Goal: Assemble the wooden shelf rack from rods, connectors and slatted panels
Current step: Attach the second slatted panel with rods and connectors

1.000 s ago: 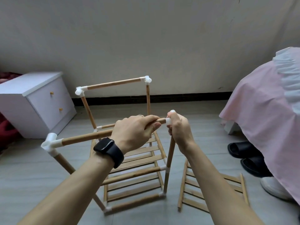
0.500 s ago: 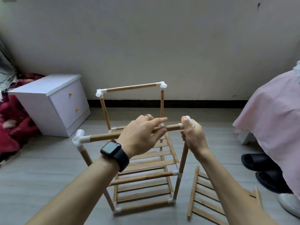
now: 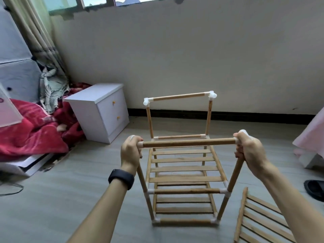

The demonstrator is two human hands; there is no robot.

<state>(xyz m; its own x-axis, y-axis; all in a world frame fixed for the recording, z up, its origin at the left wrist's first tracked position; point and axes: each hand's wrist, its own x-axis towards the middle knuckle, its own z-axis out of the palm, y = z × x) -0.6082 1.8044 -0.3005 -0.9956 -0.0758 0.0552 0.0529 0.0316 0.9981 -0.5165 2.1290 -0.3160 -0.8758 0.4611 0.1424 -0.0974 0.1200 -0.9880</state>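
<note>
The half-built rack [image 3: 185, 168] is standing on the floor [image 3: 70, 199] at twelve o'clock, just ahead of the person. The left hand [image 3: 130, 151] is clamping round the white connector [image 3: 131, 137] at nine o'clock of the front top rod [image 3: 189, 143]. The right hand [image 3: 249, 151] is clamping round the matching corner at three o'clock. Nothing is tying this rod to the back rod [image 3: 178, 97] at the top yet, so uneven pressing is risking a popped joint or a twisting frame. The spare panel [image 3: 259, 220] is lying at five o'clock, where a toppling rack could be landing.
</note>
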